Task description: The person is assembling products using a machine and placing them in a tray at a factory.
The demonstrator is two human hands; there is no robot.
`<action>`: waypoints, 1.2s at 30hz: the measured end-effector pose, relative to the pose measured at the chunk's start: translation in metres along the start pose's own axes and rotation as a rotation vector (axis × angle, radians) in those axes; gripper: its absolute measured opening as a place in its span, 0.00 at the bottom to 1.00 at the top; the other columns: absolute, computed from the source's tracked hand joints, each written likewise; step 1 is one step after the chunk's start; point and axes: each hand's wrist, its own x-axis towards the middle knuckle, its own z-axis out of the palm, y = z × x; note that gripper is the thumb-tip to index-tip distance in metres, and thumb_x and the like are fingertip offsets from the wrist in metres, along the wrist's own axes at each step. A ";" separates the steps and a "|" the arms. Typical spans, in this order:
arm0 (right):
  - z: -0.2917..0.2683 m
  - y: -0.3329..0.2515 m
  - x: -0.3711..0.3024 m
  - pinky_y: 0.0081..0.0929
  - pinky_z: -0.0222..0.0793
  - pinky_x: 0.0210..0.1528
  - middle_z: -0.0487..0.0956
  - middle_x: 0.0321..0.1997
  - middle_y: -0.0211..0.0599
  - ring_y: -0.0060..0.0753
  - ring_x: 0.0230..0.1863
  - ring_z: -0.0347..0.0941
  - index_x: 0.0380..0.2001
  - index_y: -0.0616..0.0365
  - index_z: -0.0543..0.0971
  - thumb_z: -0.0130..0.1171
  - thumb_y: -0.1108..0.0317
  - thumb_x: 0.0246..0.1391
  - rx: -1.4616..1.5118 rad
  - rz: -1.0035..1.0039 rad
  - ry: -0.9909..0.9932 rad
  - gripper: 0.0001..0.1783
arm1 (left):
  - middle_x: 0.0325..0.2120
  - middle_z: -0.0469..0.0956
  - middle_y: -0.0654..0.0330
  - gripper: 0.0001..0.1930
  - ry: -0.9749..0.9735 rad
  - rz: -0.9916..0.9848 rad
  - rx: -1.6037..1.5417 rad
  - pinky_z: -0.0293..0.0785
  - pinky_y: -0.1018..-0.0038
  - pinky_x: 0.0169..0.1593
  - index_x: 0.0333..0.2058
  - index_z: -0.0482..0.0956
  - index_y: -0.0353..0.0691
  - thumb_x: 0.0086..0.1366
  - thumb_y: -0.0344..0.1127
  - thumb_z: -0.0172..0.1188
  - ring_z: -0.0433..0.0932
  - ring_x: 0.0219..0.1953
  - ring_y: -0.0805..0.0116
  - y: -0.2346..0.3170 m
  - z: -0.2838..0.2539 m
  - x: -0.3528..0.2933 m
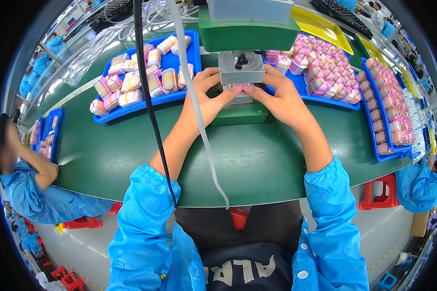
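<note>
Both hands are at a small bench press with a green frame (247,36) and a grey metal block (240,68) as its head. Just under that head, a small pink-and-white block (236,86) sits on the lower metal seat, mostly covered by my thumbs. My left hand (206,97) comes in from the left, its thumb tip on the block and its fingers curled behind the press head. From the other side, my right hand (282,97) mirrors it, thumb against the same block. The two thumb tips nearly meet. The fingertips behind the head are hidden.
A blue tray (124,112) of wrapped pink-and-white blocks lies left; another blue tray (337,102), packed tightly, lies right. More blue trays (384,156) stand farther right. A black cable (148,102) and a grey hose (199,109) hang ahead of my left arm. Co-workers sit at both sides.
</note>
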 end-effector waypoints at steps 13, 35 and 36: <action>0.000 -0.003 0.000 0.33 0.69 0.57 0.76 0.54 0.41 0.42 0.53 0.74 0.49 0.63 0.80 0.63 0.65 0.56 -0.016 0.044 0.004 0.19 | 0.47 0.77 0.57 0.18 0.049 -0.019 -0.037 0.64 0.64 0.59 0.45 0.85 0.43 0.56 0.43 0.70 0.71 0.54 0.59 -0.001 0.001 0.001; 0.012 -0.010 0.004 0.25 0.70 0.40 0.80 0.33 0.32 0.24 0.36 0.73 0.35 0.62 0.81 0.67 0.62 0.55 0.266 0.136 0.136 0.13 | 0.40 0.77 0.56 0.18 0.057 -0.007 -0.201 0.67 0.68 0.51 0.42 0.81 0.30 0.70 0.44 0.56 0.72 0.45 0.64 0.009 -0.002 0.000; 0.012 -0.008 0.004 0.24 0.70 0.39 0.80 0.32 0.31 0.22 0.34 0.73 0.33 0.62 0.80 0.68 0.62 0.55 0.326 0.151 0.133 0.13 | 0.39 0.77 0.56 0.19 0.065 -0.006 -0.184 0.67 0.68 0.51 0.42 0.80 0.30 0.71 0.44 0.54 0.72 0.45 0.63 0.009 -0.001 0.000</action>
